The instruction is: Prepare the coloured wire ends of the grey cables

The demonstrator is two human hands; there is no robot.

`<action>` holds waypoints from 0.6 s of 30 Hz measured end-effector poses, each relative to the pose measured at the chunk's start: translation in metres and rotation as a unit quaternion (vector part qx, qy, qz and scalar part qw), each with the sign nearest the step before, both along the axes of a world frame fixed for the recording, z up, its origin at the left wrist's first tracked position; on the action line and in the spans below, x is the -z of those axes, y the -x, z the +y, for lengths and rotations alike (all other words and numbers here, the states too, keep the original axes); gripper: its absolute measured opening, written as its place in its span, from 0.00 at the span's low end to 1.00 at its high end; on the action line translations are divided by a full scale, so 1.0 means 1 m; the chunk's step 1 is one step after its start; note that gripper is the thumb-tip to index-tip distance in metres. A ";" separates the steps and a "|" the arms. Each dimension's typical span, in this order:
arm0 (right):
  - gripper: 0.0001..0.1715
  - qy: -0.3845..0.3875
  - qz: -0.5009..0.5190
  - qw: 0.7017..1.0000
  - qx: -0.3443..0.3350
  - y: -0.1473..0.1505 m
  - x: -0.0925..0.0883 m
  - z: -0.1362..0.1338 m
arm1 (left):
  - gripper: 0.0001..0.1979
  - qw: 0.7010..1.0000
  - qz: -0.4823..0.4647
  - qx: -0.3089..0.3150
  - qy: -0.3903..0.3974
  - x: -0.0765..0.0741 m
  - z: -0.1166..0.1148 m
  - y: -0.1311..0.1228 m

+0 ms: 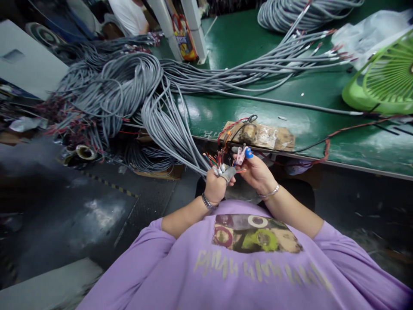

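My left hand (216, 186) is closed round the ends of a bundle of grey cables (190, 156), just in front of the bench edge. From the cable ends fan out thin coloured wires (213, 161), red, green and orange among them. My right hand (259, 175) is close beside, its fingers pinched on a small pinkish-white clip-like tool (240, 156) near the wire tips. A blue cover (248, 153) sits on the right thumb. Which wire, if any, the tool touches is too small to tell.
On the green bench (222, 105) lie a coiled cable heap (129, 82) and a long cable bundle (245, 77). A worn wooden block (267, 137) sits at the front edge. A green fan (383, 82) and a plastic bag (361, 41) stand right. Another person (127, 17) is behind.
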State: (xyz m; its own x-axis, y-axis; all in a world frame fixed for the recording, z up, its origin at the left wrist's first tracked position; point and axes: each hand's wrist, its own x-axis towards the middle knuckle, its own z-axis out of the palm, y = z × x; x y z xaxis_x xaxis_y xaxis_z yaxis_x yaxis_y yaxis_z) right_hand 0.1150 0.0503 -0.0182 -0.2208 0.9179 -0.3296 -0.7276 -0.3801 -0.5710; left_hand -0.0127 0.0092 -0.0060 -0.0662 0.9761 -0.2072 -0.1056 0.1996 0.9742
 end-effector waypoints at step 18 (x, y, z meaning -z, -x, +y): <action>0.24 -0.030 -0.006 0.998 -0.055 -0.002 0.008 -0.002 | 0.16 1.000 0.000 0.011 0.010 0.000 -0.001 0.000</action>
State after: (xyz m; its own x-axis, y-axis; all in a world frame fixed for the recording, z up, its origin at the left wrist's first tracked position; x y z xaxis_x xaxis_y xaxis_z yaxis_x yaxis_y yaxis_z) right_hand 0.1166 0.0485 -0.0261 -0.3179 0.9067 -0.2771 -0.6763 -0.4217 -0.6039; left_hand -0.0128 0.0084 -0.0060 -0.0456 0.9730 -0.2262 -0.1004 0.2208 0.9701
